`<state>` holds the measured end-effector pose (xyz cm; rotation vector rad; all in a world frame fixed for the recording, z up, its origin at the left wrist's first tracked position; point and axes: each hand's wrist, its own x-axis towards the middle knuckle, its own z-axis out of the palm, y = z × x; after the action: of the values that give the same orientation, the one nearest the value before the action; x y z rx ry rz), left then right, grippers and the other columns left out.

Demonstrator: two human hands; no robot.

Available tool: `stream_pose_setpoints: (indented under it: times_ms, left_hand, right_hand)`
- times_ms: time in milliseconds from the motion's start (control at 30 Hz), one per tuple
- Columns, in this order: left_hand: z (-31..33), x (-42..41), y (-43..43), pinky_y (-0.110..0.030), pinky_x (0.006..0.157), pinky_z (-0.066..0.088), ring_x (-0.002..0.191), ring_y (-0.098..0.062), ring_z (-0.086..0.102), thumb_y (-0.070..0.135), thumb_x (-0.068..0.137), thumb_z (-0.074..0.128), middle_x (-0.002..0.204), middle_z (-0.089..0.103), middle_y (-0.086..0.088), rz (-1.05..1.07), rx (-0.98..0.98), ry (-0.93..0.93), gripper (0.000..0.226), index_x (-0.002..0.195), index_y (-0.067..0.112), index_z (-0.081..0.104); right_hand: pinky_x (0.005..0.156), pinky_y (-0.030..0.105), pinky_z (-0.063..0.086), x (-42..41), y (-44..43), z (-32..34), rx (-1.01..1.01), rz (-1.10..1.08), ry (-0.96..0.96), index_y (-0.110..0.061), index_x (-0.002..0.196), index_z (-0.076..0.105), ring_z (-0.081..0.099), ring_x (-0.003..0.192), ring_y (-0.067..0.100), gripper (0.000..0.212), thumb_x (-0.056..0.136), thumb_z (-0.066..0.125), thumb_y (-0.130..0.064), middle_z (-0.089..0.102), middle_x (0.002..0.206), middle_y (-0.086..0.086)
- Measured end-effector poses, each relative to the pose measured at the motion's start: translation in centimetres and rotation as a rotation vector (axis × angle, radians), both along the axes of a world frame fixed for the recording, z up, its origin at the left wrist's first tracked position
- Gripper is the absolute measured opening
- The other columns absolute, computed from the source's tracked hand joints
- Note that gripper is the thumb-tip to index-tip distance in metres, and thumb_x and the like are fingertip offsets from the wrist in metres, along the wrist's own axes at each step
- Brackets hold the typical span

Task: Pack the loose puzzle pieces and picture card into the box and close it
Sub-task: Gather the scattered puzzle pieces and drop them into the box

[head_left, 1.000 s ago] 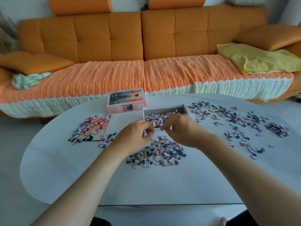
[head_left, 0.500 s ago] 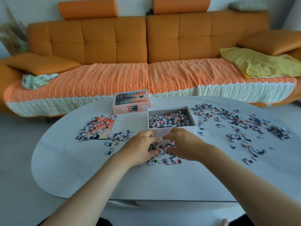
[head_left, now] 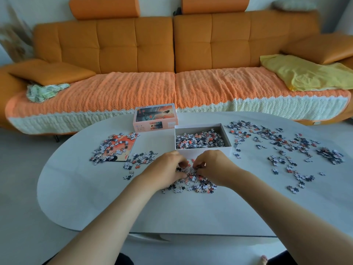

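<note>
Around the work: an orange sofa (head_left: 133, 44) fills the upper frame, its seat under an orange-and-cream knitted cover (head_left: 124, 92). A yellow cloth (head_left: 305, 75) lies on it at upper right. At upper left a green patterned cloth (head_left: 45, 91) is tucked under a flat orange cushion (head_left: 51, 72). The pale oval table (head_left: 95, 197) takes the middle and lower frame.

In the way: we note loose pieces (head_left: 107, 150) strewn over the picture card (head_left: 124, 144), which lies flat at centre left. A small cluster (head_left: 141, 158) sits just beside the card's right edge. A wide scatter (head_left: 282, 146) of pieces covers the table's right side, thickening into a clump near the right edge.

Containers: the box (head_left: 194, 151), white and open, stands at the centre of the table. Inside we see a shallow layer of mixed dark, white and orange pieces (head_left: 198, 139) covering its floor. The box lid (head_left: 155, 117), printed with the picture, sits separately above and to the left, its corner close to the box's upper left corner.

Hands: the near pile (head_left: 196, 182) lies just below the box. The left hand (head_left: 168, 169) and right hand (head_left: 214, 167) are drawn together over its upper part, fingertips almost meeting, fingers curled round a clump of pieces. They hide the top of the pile and overlap the lower edge of the box's front wall. We cannot tell whether any piece is lifted off the table.
</note>
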<state>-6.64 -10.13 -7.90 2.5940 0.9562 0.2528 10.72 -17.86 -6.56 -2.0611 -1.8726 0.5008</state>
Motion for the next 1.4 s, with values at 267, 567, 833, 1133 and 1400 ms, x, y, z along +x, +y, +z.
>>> stream_pose_setpoints:
  times_ms: [267, 567, 833, 1133, 1400]
  left_hand:
    - [1.0, 1.0, 0.7, -0.012, 0.060, 0.042, 0.075, -0.001, 0.058, 0.016, 0.077, 0.080, 0.087, 0.064, 0.011, 0.039, -0.219, -0.097, 0.025, 0.092, 0.024, 0.062]
    - [2.9, 3.9, 4.0, -0.025, 0.070, 0.052, 0.074, -0.008, 0.064, 0.015, 0.074, 0.083, 0.079, 0.069, 0.007, 0.214, -0.271, -0.515, 0.023, 0.082, 0.022, 0.063]
    - [1.4, 5.5, 5.8, -0.020, 0.077, 0.044, 0.083, -0.008, 0.055, 0.014, 0.084, 0.074, 0.092, 0.057, 0.009, 0.148, 0.053, -0.325, 0.018, 0.100, 0.019, 0.070]
    - [1.1, 2.2, 5.2, -0.020, 0.086, 0.037, 0.100, -0.009, 0.051, 0.010, 0.095, 0.057, 0.108, 0.053, 0.007, 0.210, 0.197, -0.358, 0.018, 0.110, 0.015, 0.066]
    - [-1.0, -1.8, 3.2, -0.036, 0.110, 0.031, 0.133, -0.018, 0.034, 0.032, 0.100, 0.043, 0.145, 0.041, 0.002, 0.177, 0.032, 0.078, 0.047, 0.145, 0.017, 0.040]
  right_hand:
    - [0.057, 0.016, 0.054, 1.2, 1.0, 1.6, 0.003, -0.052, 0.122, -0.027, 0.092, 0.078, 0.067, 0.067, 0.011, 0.014, 0.083, 0.072, -0.017, 0.072, 0.080, -0.008]
    - [0.047, 0.007, 0.040, 3.6, 3.8, 3.0, 0.338, -0.255, 0.309, -0.016, 0.091, 0.077, 0.058, 0.055, 0.005, 0.010, 0.083, 0.073, -0.012, 0.064, 0.065, -0.010]
    - [0.041, 0.007, 0.034, 3.6, 5.2, 1.8, 0.201, -0.151, 0.191, -0.024, 0.112, 0.072, 0.045, 0.048, 0.002, 0.023, 0.092, 0.063, -0.016, 0.069, 0.074, -0.004]
    - [0.064, 0.033, 0.050, 3.4, 4.6, 1.9, 0.275, -0.016, 0.025, -0.015, 0.110, 0.071, 0.061, 0.068, 0.024, 0.023, 0.097, 0.052, -0.014, 0.070, 0.083, 0.011]
    - [0.090, 0.028, 0.046, 2.2, 3.3, 2.0, 0.340, 0.034, -0.076, -0.019, 0.117, 0.069, 0.058, 0.106, 0.022, 0.030, 0.094, 0.053, -0.009, 0.064, 0.115, 0.005]
